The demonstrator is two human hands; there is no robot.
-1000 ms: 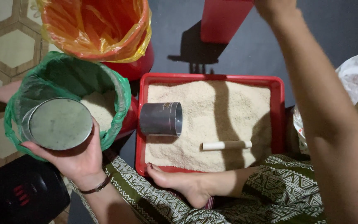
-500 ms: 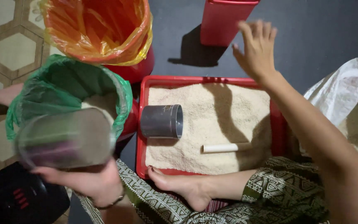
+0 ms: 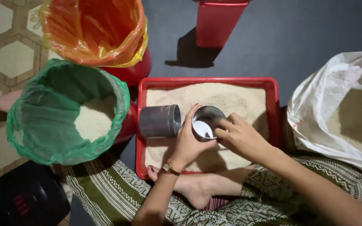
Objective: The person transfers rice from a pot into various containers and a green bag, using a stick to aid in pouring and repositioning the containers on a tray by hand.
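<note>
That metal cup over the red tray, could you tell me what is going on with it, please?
A person sitting on the floor holds a round metal cup over a red tray spread with pale grain. The left hand has its grip around the cup's side, and the right hand touches its rim. A grey cylinder lies on its side in the tray just left of the cup. A green-lined bucket holding more grain stands to the left, and an open white sack to the right.

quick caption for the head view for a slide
Both hands, left hand and right hand, hold a metal cup over a red tray of rice.
</note>
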